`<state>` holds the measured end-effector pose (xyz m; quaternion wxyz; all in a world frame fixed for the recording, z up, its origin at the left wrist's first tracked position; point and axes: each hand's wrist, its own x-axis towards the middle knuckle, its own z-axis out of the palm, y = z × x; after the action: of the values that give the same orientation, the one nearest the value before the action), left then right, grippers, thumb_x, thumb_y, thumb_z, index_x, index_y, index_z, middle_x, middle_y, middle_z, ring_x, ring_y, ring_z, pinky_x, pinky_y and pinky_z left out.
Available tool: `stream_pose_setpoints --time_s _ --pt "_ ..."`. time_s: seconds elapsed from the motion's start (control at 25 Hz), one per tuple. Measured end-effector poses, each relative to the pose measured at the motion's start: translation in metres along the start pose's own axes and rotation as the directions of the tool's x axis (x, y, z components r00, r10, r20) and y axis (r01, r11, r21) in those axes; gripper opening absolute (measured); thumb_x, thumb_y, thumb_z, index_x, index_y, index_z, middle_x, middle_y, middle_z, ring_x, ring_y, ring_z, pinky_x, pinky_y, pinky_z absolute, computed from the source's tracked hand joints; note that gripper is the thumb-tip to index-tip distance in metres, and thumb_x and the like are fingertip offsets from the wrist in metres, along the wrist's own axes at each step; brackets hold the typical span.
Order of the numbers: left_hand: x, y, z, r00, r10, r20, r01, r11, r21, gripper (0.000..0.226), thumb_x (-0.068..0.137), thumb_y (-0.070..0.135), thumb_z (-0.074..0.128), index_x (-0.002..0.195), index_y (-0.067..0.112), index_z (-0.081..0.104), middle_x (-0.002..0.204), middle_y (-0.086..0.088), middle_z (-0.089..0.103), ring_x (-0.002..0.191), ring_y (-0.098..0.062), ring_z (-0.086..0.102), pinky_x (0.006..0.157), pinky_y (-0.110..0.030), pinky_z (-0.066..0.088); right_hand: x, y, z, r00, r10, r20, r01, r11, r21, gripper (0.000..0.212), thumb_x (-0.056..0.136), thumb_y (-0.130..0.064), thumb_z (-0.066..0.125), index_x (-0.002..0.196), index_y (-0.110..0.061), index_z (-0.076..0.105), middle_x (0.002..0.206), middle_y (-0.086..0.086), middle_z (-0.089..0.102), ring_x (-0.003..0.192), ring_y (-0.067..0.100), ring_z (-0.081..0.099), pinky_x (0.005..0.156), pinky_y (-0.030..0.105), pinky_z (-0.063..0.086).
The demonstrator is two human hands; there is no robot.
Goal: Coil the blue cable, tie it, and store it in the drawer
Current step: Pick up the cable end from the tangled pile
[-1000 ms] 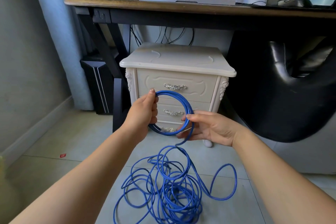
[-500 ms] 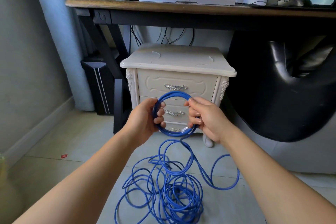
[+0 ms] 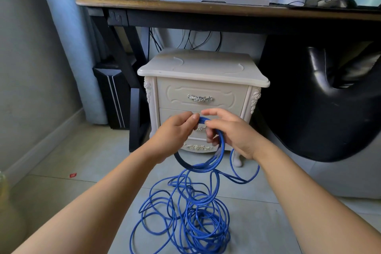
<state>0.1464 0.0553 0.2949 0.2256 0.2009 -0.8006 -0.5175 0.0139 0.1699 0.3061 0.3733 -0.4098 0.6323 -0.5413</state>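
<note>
Blue cable [image 3: 203, 168]: a small coil of a few turns hangs down from the fingers, its loop roughly facing the camera, top at the fingertips and bottom well clear of the floor [image 3: 82, 161]; the rest lies as a loose tangle [image 3: 206, 222] on the tiles directly below, nearer the person; strands run up from the tangle to the coil's lower right side, passing just under the right wrist.

Both hands meet at the top of the loop, nearly touching. Left hand [image 3: 175, 132] pinches the top strands between thumb and curled fingers. Right hand [image 3: 233, 132] has its thumb on the cable beside that pinch, index finger lifted straight above it, lower fingers curled round the right side of the loop.

Judgement: coiling barely begun, most of the length not yet gathered; slack lies down and right of the coil, so the right hand is nearer to draw the next turn while the left keeps the loop.

Behind the hands, a cream nightstand [image 3: 203, 68]; top drawer [image 3: 226, 97] closed; the lower fronts are partly hidden by the hands but look closed too.
</note>
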Motion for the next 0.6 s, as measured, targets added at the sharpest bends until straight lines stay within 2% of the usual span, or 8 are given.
stream_pose_setpoints --time_s 0.08,0.16,0.2,0.28,0.36,0.44,0.52,0.6 --pt "0.002 -0.001 -0.003 0.997 -0.043 -0.058 0.031 0.981 -0.190 0.036 0.104 0.035 0.040 0.079 0.011 0.050 0.053 0.010 0.033 0.047 -0.008 0.026 0.045 -0.023 0.021 -0.002 0.007 -0.007 0.996 0.076 0.050 -0.076 0.997 -0.001 0.024 0.093 -0.024 0.057 0.113 -0.011 0.063 0.079 0.005 0.072 0.084 0.022 0.069 0.090 0.040 0.052" --pt "0.004 -0.003 -0.007 0.993 -0.079 -0.090 0.046 0.946 -0.321 0.034 0.105 0.034 0.039 0.079 0.014 0.049 0.053 0.011 0.033 0.046 -0.006 0.026 0.043 -0.021 0.022 -0.006 0.017 -0.008 0.979 0.172 0.107 -0.170 0.985 -0.029 0.027 0.086 -0.031 0.064 0.104 -0.011 0.064 0.094 0.008 0.076 0.096 0.023 0.071 0.100 0.039 0.049" --pt "0.004 -0.004 -0.007 0.990 -0.096 -0.104 0.053 0.932 -0.359 0.034 0.105 0.034 0.039 0.079 0.014 0.048 0.053 0.011 0.032 0.045 -0.006 0.026 0.042 -0.019 0.022 -0.006 0.020 -0.009 0.976 0.190 0.111 -0.192 0.981 0.005 0.028 0.081 -0.032 0.068 0.100 -0.012 0.064 0.093 0.008 0.075 0.092 0.021 0.072 0.095 0.034 0.050" --pt "0.006 -0.005 -0.008 0.980 -0.141 -0.138 0.068 0.898 -0.434 0.035 0.105 0.034 0.038 0.077 0.016 0.046 0.052 0.012 0.030 0.043 -0.005 0.023 0.040 -0.018 0.021 -0.005 0.020 -0.010 0.986 0.143 0.079 -0.154 0.975 0.158 0.022 0.074 -0.021 0.074 0.092 -0.013 0.063 0.080 0.005 0.067 0.071 0.015 0.066 0.076 0.026 0.054" --pt "0.008 -0.004 -0.008 0.969 -0.181 -0.170 0.075 0.866 -0.494 0.035 0.105 0.034 0.038 0.075 0.017 0.045 0.050 0.012 0.028 0.042 -0.005 0.021 0.038 -0.017 0.020 -0.004 0.015 -0.014 0.996 0.088 0.033 -0.094 0.955 0.280 0.021 0.074 -0.018 0.072 0.092 -0.012 0.064 0.077 0.004 0.057 0.064 0.014 0.055 0.064 0.027 0.053" --pt "0.009 -0.004 -0.006 0.956 -0.212 -0.205 0.077 0.849 -0.522 0.035 0.105 0.034 0.039 0.075 0.017 0.045 0.050 0.012 0.028 0.041 -0.005 0.021 0.038 -0.017 0.020 -0.002 0.014 -0.013 0.998 0.054 0.018 -0.057 0.950 0.306 0.018 0.078 -0.020 0.066 0.094 -0.012 0.063 0.082 0.005 0.060 0.069 0.015 0.056 0.066 0.030 0.051" --pt "0.008 -0.005 -0.001 0.942 -0.236 -0.238 0.077 0.843 -0.532 0.035 0.105 0.035 0.039 0.076 0.017 0.046 0.051 0.010 0.029 0.042 -0.005 0.022 0.038 -0.018 0.020 -0.001 0.016 -0.006 0.998 0.048 0.031 -0.055 0.930 0.362 0.007 0.091 -0.016 0.056 0.092 -0.010 0.060 0.084 0.009 0.067 0.078 0.023 0.065 0.076 0.037 0.052" --pt "0.007 -0.007 0.003 0.937 -0.255 -0.239 0.088 0.835 -0.544 0.035 0.105 0.036 0.038 0.077 0.018 0.046 0.053 0.008 0.028 0.043 -0.006 0.022 0.039 -0.019 0.020 0.000 0.014 0.002 0.998 0.052 0.039 -0.064 0.887 0.457 0.015 0.100 -0.012 0.045 0.093 -0.008 0.057 0.071 0.008 0.061 0.068 0.024 0.065 0.075 0.041 0.056"
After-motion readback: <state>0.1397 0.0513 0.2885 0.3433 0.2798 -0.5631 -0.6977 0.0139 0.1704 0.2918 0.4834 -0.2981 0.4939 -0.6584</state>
